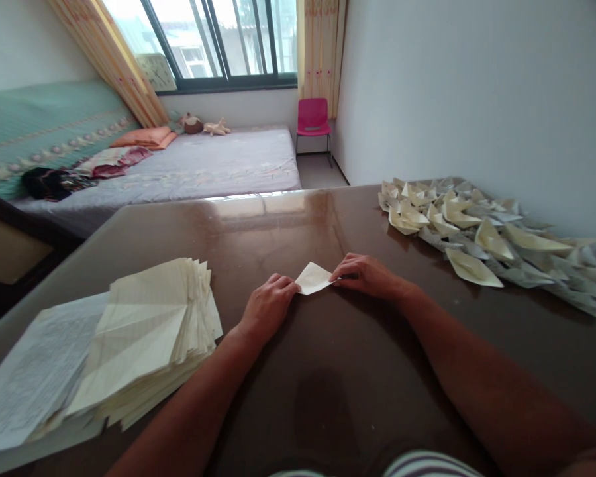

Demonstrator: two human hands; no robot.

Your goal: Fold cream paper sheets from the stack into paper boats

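A small folded piece of cream paper (314,278), roughly diamond-shaped, is held between my hands over the middle of the brown table (342,371). My left hand (272,298) pinches its left corner, fingers closed. At the opposite corner, my right hand (361,275) grips the paper between thumb and fingertips. The undersides of both hands are hidden, so I cannot tell whether they rest on the tabletop.
To the left lies a thick stack of creased cream sheets (139,318) beside printed pages (44,364). Many folded paper boats (469,265) are heaped along the right side by the wall. Beyond the table are a bed (238,159) and a pink chair (312,118).
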